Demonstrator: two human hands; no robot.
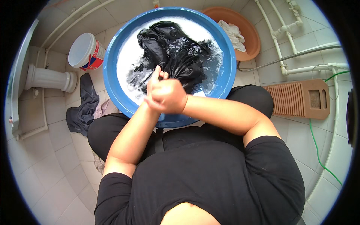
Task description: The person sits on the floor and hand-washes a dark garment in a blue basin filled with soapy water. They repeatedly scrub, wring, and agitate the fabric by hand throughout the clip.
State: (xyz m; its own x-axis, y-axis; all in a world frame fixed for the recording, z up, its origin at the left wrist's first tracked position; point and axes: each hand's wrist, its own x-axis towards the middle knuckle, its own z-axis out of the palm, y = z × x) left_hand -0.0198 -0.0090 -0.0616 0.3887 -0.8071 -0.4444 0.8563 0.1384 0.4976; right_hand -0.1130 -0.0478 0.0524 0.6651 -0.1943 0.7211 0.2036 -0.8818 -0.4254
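Note:
Wet black cloth (185, 65) lies bunched in sudsy water inside a large blue tub (111, 84) between my knees. Over the near side of the tub, my left hand (156, 79) has its fingers curled, with a bit of the dark cloth showing between them. My right hand (169, 94) is closed in a fist, slightly blurred, and crosses in front of my left hand and wrist. Folds of cloth run toward both hands, but the inside of the right fist is hidden. Part of a pale ridged board (199, 92) shows at the tub's near right.
An orange-brown basin (252, 41) holding white cloth (233, 35) stands behind right. At left are a white bucket (81, 50), a white pedestal (50, 78) and dark clothing (83, 107) on the floor. A brown washboard (288, 98) leans by white pipes (275, 37) at right.

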